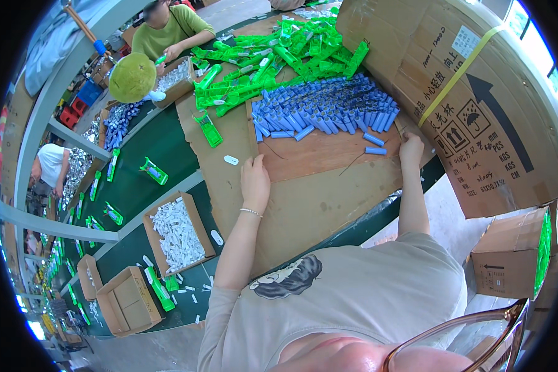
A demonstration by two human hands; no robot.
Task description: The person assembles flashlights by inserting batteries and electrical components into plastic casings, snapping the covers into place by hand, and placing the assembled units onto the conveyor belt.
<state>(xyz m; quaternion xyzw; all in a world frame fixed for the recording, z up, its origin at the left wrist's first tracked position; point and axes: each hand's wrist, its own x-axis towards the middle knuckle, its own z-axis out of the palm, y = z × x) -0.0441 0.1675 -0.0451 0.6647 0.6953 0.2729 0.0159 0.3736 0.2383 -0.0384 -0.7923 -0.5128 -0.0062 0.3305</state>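
Note:
A reddish-brown board (316, 159) lies on cardboard sheets before me. Heaped on its far part are many blue cylindrical battery cells (316, 111) with thin dark wires; two cells (375, 150) lie apart near the right edge. At the board's near left corner, my left hand (255, 183) has its fingers curled on the edge. My right hand (410, 149) is closed at the board's right edge, beside the large carton; its fingertips are partly hidden. Just left of my left hand lies a small white oval piece (230, 160). A green plastic housing (209, 129) rests farther left.
Bright green housings (291, 49) pile up behind the cells. A tall carton (477, 105) stands close on the right. Left are a box of white pieces (178, 235), an open cardboard box (129, 302) and the green belt (173, 146). Across it sits a person in green (167, 34).

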